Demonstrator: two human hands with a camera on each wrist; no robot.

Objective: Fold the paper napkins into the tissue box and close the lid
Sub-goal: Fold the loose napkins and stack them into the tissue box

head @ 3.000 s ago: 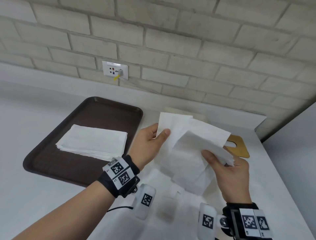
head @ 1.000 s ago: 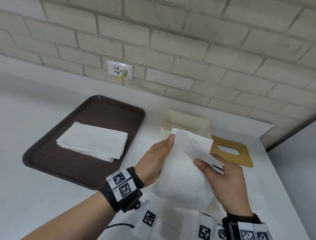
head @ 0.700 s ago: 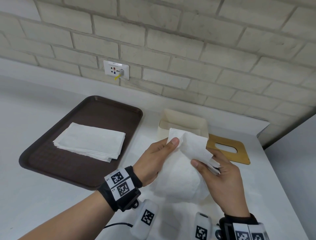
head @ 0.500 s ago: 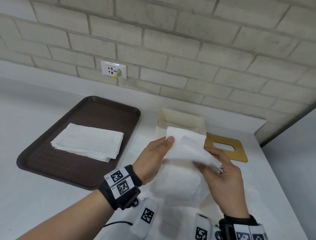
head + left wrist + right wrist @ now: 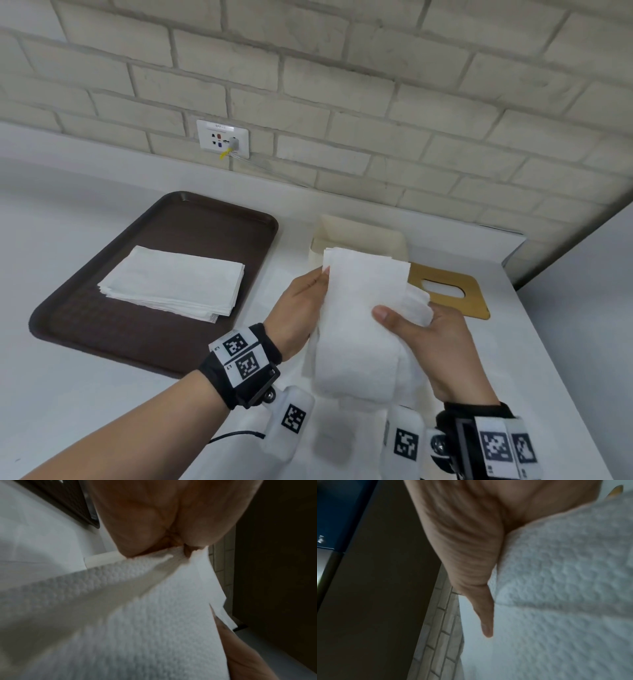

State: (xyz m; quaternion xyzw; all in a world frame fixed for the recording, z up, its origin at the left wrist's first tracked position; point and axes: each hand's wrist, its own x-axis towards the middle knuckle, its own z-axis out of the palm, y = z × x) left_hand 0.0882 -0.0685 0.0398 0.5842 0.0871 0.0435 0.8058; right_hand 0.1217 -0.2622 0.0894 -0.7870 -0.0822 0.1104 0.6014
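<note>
The folded napkin (image 5: 359, 325) is held in the air above the white counter (image 5: 68, 394), in front of the open tissue box (image 5: 363, 236); its long axis runs from 6 o'clock to 12 o'clock in the head view, rounded fold at 6 o'clock, free edges at 12 o'clock toward the box. The left hand (image 5: 301, 315) grips the napkin's edge at 9 o'clock, thumb on the upper face, fingers behind. The right hand (image 5: 438, 346) clamps the edge at 3 o'clock, thumb across the upper face, fingers hidden under the paper. The brown lid (image 5: 448, 291) with its oval slot lies flat on the counter at 3 o'clock of the box, off the box. A stack of napkins (image 5: 174, 284) rests on the dark tray (image 5: 102, 342) at 9 o'clock of the hands; the stack's long axis runs from 9 o'clock to 3 o'clock.
</note>
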